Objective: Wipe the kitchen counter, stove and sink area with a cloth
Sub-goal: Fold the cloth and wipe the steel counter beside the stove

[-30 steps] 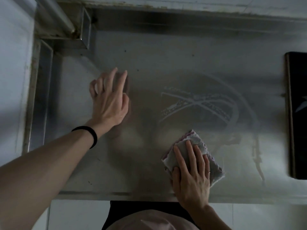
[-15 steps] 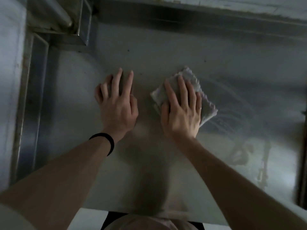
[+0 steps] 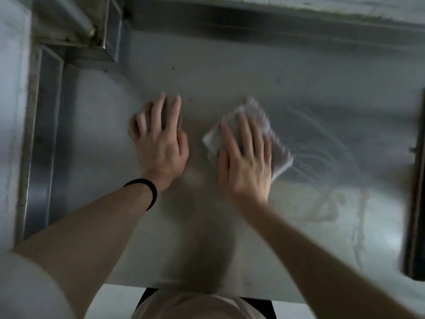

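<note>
Two hands work a steel surface (image 3: pixel 230 54): the right hand (image 3: pixel 243 162) presses a folded cloth (image 3: pixel 279 148) flat mid-counter, the left hand (image 3: pixel 161 143) braces open-palmed and empty; damp streaks (image 3: pixel 322 143) show only part wiped.

pale grey cloth (image 3: pixel 273 143) on a dull silver counter (image 3: pixel 230 72); black wristband (image 3: pixel 149 192).

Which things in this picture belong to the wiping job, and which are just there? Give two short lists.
Belong to the job:
- cloth, flat under the right hand
- steel counter with wet wipe streaks
- left hand, braced flat on the counter

Just there:
- black wristband
- dark panel at the right edge
- metal bracket in the corner
</note>
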`<act>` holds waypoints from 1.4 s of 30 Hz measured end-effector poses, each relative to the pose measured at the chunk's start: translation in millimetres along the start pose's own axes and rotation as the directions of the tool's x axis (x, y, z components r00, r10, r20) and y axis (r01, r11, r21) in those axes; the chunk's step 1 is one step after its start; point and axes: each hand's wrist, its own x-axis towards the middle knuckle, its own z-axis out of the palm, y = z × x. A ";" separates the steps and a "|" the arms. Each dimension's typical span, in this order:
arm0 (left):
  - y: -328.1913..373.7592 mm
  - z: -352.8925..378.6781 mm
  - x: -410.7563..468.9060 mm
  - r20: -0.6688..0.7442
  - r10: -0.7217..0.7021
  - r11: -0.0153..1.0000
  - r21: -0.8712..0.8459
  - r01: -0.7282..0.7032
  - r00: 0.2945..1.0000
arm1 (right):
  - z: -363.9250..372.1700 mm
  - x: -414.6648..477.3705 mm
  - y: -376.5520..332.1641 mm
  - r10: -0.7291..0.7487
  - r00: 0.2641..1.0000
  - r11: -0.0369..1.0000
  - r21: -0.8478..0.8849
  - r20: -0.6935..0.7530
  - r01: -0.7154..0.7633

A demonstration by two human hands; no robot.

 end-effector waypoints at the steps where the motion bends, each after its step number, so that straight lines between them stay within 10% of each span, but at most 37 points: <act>1: -0.1 -1.3 -0.5 0.003 0.005 1.000 -0.001 -0.005 1.000 | 0.2 -44.2 -5.1 -0.020 0.999 1.000 0.003 0.031 0.020; 9: 0.1 -3.0 1.5 0.037 -0.002 1.000 -0.002 0.002 0.999 | 1.7 -176.0 -22.5 -0.018 0.982 1.000 0.014 0.190 0.016; 26: 2.6 -1.9 5.6 0.008 -0.036 0.999 0.011 0.036 0.999 | -6.4 189.0 35.1 -0.021 1.000 0.998 -0.055 -0.005 0.021; 42: 3.5 -3.4 3.6 0.042 -0.035 0.999 -0.016 0.036 0.999 | 4.4 -232.5 -32.6 -0.018 0.986 1.000 0.025 0.163 0.014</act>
